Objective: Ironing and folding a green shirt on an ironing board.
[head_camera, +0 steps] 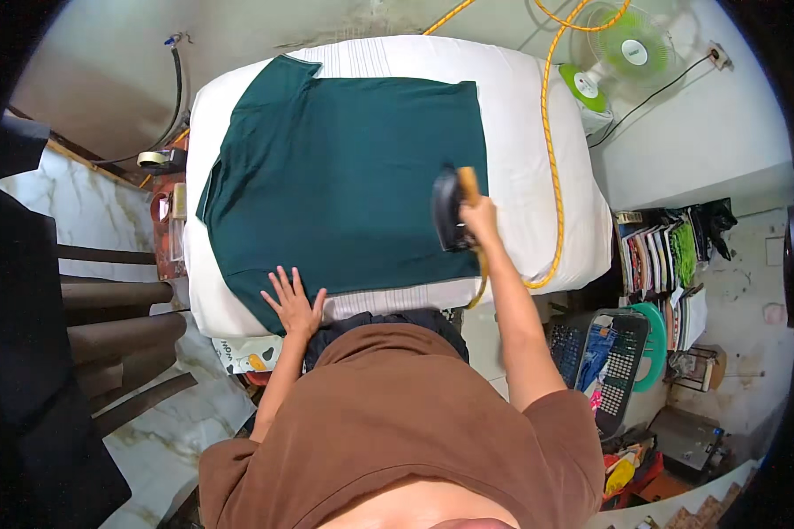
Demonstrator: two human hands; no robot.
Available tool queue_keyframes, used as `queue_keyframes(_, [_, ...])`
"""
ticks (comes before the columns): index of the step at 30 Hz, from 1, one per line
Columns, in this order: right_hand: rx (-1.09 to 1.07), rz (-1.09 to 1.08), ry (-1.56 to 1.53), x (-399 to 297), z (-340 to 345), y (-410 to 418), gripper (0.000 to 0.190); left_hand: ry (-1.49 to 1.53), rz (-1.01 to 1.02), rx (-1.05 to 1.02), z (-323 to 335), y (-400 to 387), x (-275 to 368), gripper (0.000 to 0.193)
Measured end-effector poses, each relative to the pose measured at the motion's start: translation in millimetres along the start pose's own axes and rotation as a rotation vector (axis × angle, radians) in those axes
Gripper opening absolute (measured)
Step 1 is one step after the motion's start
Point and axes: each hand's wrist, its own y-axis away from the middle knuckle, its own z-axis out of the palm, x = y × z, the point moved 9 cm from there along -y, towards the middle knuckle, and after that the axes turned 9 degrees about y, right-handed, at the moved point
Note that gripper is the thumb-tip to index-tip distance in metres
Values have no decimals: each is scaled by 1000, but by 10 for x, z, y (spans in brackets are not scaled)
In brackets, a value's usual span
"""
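A dark green shirt [370,178] lies spread on a padded surface under a white cloth [523,119]. Its hem end is to the right and its sleeves and shoulders are to the left. My right hand [480,221] grips the wooden handle of a black clothes iron [447,211] over the shirt near the hem. The iron looks blurred, and whether its soleplate touches the fabric I cannot tell. With fingers spread, my left hand [294,304] rests flat on the near sleeve at the lower left. Some creases show around the shirt's left part.
A yellow cord [550,132] runs down over the white cloth at the right. Beyond the far right corner stands a green electric fan [632,53]. A tape dispenser [162,159] sits left. On the right are a black plastic basket [618,377] with clothes and stacked folded fabrics [648,258].
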Motion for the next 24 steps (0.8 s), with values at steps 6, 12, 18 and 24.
queue_keyframes(6, [64,338,273,1750,-1188,-863,36,34,207,56,224,-29,43,91])
queue_keyframes(12, [684,-200,744,817,-1298,-114,59,155,172,39,163,88,-105,78])
queue_keyframes(18, [269,-275,593,894,162,630,39,-49,12,-167,168,-45,157,92])
queue_keyframes(24, [523,-431,473,890,-257,813,30,34,-111,-297,180,176,229,98])
